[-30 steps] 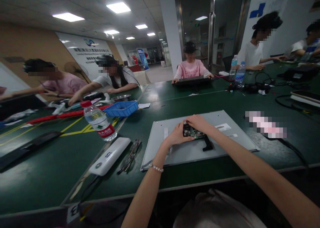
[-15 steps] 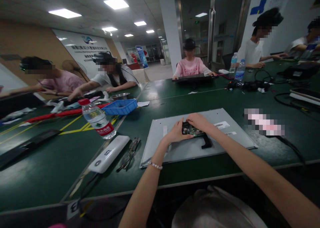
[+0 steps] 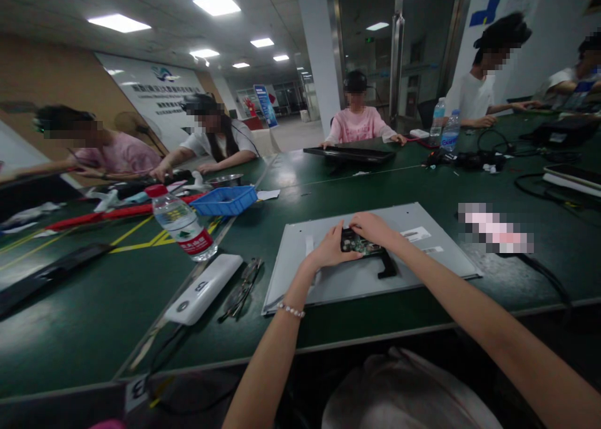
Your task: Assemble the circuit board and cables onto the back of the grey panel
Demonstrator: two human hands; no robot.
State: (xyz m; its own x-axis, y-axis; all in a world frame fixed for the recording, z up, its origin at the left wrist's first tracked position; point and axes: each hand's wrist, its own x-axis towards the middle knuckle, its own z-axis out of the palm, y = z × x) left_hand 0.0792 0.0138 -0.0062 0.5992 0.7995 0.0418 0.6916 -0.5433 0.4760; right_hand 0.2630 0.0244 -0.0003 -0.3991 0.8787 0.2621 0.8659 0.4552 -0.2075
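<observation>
A flat grey display panel [image 3: 429, 272] lies on the table before me. Over its middle is a green circuit board [image 3: 360, 243] in a black plastic frame, with a black arm [image 3: 387, 267] sticking out toward me. My left hand [image 3: 331, 248] grips the board's left end, thumb along the near edge and fingers round the far side. Bent over the far edge of the same board, my right hand [image 3: 373, 227] has its fingers closed there; the fingertips are partly hidden.
Left of the panel lie folded eyeglasses [image 3: 241, 289], a white power bank [image 3: 206, 289] with a cable and a water bottle [image 3: 183, 225]. A blue tray [image 3: 225, 201] stands farther back. A blurred-out pink object [image 3: 496, 230] lies on the right. Several people sit around the table.
My hands stay nearly still on the circuit board. Across the table, the black panel held by the person in pink has shifted left and tilted. The person at left has drawn an arm back.
</observation>
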